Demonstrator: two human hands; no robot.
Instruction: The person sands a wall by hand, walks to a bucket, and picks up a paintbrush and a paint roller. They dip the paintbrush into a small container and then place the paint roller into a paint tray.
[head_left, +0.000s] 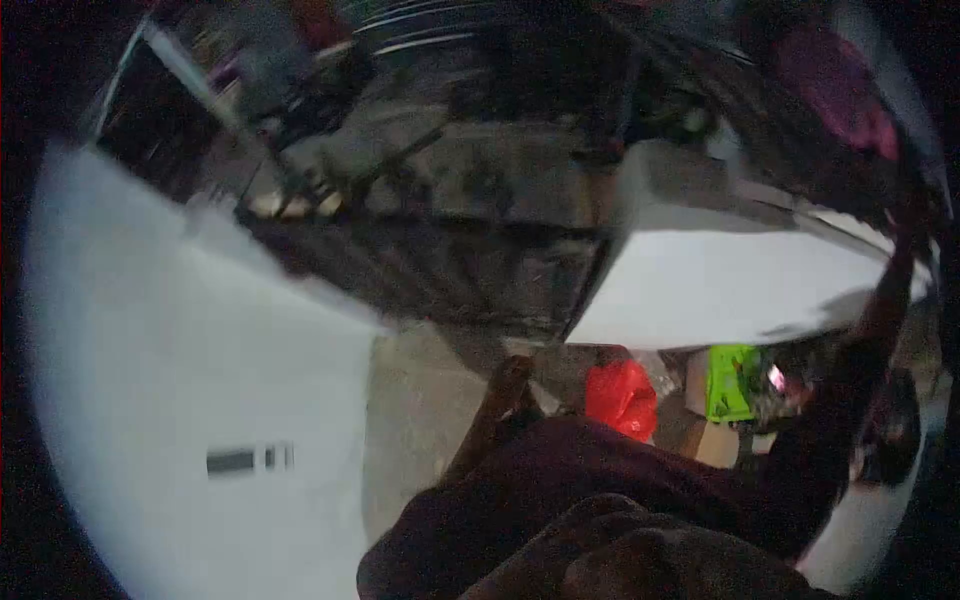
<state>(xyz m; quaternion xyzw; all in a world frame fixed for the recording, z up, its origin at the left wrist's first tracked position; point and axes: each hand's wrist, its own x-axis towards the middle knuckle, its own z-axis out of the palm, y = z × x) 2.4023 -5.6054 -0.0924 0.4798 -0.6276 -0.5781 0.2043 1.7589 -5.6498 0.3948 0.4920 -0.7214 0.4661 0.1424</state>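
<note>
My right arm reaches out to the right side of the head view, and my right hand (pixel 908 232) is up by the far right edge of a white panel (pixel 740 285). The hand is dark and blurred; whether it touches the panel or holds anything does not show. I do not see my left hand. Dark clothing (pixel 580 470) on my body fills the lower middle, and past it a bare limb that looks like a lower leg and foot (pixel 515 375) stands on the floor.
On the left is a large white surface (pixel 180 370) with a dark printed mark (pixel 232 461). A red plastic bag (pixel 620 400) and a bright green packet (pixel 730 385) lie among clutter. Dark slatted structure (pixel 440 275) crosses the middle. Something pink (pixel 835 90) appears at upper right.
</note>
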